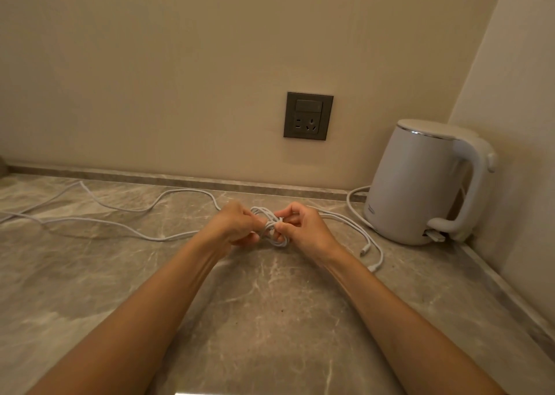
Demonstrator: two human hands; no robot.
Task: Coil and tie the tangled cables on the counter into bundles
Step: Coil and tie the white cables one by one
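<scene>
**Both hands on small white coil, mid-counter**

Nearest: marble counter (270, 328), with both forearms running over it toward the wall. Far left, a loose cable run (120, 222) lies slack on the counter. Its long axis goes left-right and it leads in toward the hands.

Left hand (237, 225): fingers curled, pinching the left side of the coil (271, 232). The coil is small, a few white loops, sitting between the two hands at mid-counter. Cannot tell if it touches the surface. Its loops run roughly near-far, with a wrap crossing the middle.

Right hand (300, 226): thumb and forefinger clamped on that middle wrap, other fingers curled under.

Right of it, cable tails (365, 250) with connectors lie flat on the counter, trailing toward the kettle (420, 184) in the right corner. Wall socket (308, 116) sits above the hands.

Judgement: this looks like the tying step for this bundle. The tails lie right of the coil, so the right hand is nearer to feed one round the waist while the left hand steadies the loops. The slack run on the left looks uncoiled, so plenty of the task is left.
</scene>
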